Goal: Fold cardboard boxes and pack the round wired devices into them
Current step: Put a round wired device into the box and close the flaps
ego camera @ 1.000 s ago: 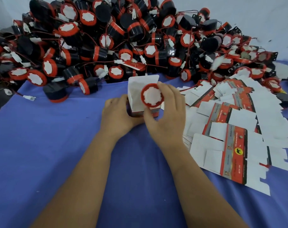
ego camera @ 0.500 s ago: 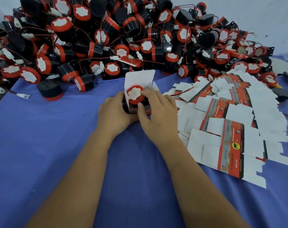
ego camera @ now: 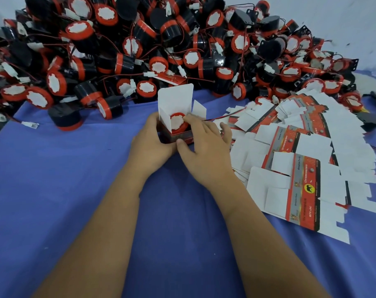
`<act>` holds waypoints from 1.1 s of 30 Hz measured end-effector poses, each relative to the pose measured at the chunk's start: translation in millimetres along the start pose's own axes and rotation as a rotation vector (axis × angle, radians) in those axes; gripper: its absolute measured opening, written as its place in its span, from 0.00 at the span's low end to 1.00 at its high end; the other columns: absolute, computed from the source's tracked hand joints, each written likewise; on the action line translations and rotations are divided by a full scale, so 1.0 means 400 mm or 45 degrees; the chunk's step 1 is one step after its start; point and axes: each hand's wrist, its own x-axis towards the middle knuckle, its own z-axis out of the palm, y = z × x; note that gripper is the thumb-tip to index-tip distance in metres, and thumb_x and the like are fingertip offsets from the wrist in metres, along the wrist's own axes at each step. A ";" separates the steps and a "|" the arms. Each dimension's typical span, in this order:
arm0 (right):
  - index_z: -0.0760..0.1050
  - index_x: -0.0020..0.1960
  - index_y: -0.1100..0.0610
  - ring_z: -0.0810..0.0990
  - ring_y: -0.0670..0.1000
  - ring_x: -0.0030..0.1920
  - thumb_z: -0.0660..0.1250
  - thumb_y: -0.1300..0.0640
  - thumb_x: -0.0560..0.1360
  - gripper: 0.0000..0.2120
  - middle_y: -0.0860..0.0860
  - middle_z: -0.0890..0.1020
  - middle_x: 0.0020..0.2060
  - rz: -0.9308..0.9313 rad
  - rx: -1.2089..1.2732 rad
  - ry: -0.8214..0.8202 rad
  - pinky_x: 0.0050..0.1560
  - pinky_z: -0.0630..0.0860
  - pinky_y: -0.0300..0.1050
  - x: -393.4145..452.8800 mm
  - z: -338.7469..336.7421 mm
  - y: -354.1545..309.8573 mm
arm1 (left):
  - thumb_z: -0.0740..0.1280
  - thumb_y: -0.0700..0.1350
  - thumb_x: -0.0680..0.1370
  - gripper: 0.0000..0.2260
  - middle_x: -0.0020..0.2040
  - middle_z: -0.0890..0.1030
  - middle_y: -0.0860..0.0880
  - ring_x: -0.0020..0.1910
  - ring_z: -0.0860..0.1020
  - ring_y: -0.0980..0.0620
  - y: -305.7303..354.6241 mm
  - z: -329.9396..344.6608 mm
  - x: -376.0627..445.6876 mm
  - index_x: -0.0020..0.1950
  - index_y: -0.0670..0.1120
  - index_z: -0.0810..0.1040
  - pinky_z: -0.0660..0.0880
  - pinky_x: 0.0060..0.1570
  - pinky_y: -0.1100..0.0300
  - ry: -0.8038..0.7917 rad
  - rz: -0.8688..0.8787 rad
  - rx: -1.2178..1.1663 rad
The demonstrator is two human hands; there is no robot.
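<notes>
A small cardboard box (ego camera: 175,97) stands upright on the blue cloth, its white top flaps open. Inside it sits a round wired device (ego camera: 176,122) with a red rim and white face, sunk below the box's rim. My left hand (ego camera: 149,143) grips the box from the left side. My right hand (ego camera: 206,147) holds the box's right side, fingertips pressing on the device's top and thumb against the box front. A thin red wire (ego camera: 217,117) trails out to the right from the box.
A big heap of black-and-red round devices (ego camera: 139,50) with wires and white plugs fills the back. Several flat unfolded box blanks (ego camera: 301,168) are fanned out on the right. The blue cloth (ego camera: 53,190) covers the table.
The device went from above the box opening down into the box. My right hand followed it down and now presses on its top. The left hand kept its hold.
</notes>
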 end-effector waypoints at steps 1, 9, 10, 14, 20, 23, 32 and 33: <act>0.69 0.69 0.51 0.68 0.49 0.69 0.64 0.52 0.77 0.21 0.47 0.75 0.67 0.000 0.009 -0.010 0.75 0.46 0.55 -0.001 0.000 0.002 | 0.76 0.47 0.72 0.30 0.61 0.77 0.58 0.60 0.76 0.55 -0.003 -0.001 0.001 0.70 0.55 0.67 0.74 0.60 0.56 0.001 -0.009 -0.035; 0.68 0.39 0.47 0.73 0.44 0.34 0.66 0.48 0.77 0.11 0.43 0.74 0.32 0.628 0.440 0.456 0.39 0.68 0.39 0.009 -0.019 0.015 | 0.76 0.40 0.71 0.28 0.54 0.74 0.64 0.52 0.73 0.69 -0.008 -0.009 0.006 0.62 0.57 0.66 0.69 0.42 0.75 0.068 -0.047 -0.174; 0.71 0.41 0.47 0.73 0.43 0.33 0.66 0.45 0.77 0.09 0.43 0.75 0.31 0.713 0.494 0.406 0.39 0.68 0.38 0.009 -0.020 0.019 | 0.76 0.40 0.71 0.28 0.54 0.74 0.64 0.52 0.73 0.69 -0.007 -0.011 0.005 0.62 0.57 0.66 0.69 0.41 0.77 0.057 -0.036 -0.175; 0.71 0.64 0.48 0.77 0.42 0.35 0.69 0.48 0.76 0.18 0.46 0.78 0.32 0.908 1.008 0.511 0.43 0.75 0.37 0.025 -0.027 0.024 | 0.79 0.42 0.70 0.29 0.57 0.75 0.66 0.56 0.72 0.70 -0.006 -0.028 -0.001 0.63 0.59 0.68 0.67 0.46 0.74 -0.073 0.012 -0.140; 0.72 0.62 0.54 0.78 0.42 0.35 0.70 0.56 0.76 0.15 0.43 0.79 0.32 1.057 1.228 0.703 0.41 0.75 0.34 0.028 -0.039 0.048 | 0.79 0.40 0.69 0.30 0.61 0.77 0.61 0.61 0.75 0.60 -0.002 -0.039 -0.005 0.64 0.57 0.70 0.71 0.56 0.67 -0.215 0.070 -0.126; 0.77 0.49 0.54 0.77 0.40 0.36 0.69 0.59 0.76 0.02 0.42 0.79 0.36 0.707 0.851 0.731 0.41 0.75 0.33 0.022 -0.048 0.035 | 0.79 0.41 0.69 0.30 0.61 0.77 0.62 0.60 0.75 0.63 0.000 -0.038 -0.007 0.65 0.57 0.70 0.70 0.54 0.69 -0.233 0.071 -0.115; 0.80 0.41 0.62 0.78 0.58 0.36 0.69 0.63 0.73 0.03 0.55 0.82 0.34 -0.015 -0.052 0.455 0.37 0.76 0.52 0.004 -0.019 0.001 | 0.79 0.41 0.69 0.27 0.57 0.79 0.64 0.58 0.77 0.64 -0.009 -0.048 -0.003 0.62 0.60 0.73 0.72 0.55 0.66 -0.311 0.082 -0.136; 0.80 0.41 0.63 0.78 0.59 0.35 0.69 0.64 0.72 0.03 0.56 0.81 0.34 -0.042 -0.089 0.446 0.36 0.76 0.50 0.004 -0.016 -0.001 | 0.79 0.41 0.70 0.27 0.57 0.80 0.64 0.57 0.77 0.65 -0.010 -0.050 -0.002 0.62 0.60 0.73 0.73 0.55 0.66 -0.321 0.082 -0.138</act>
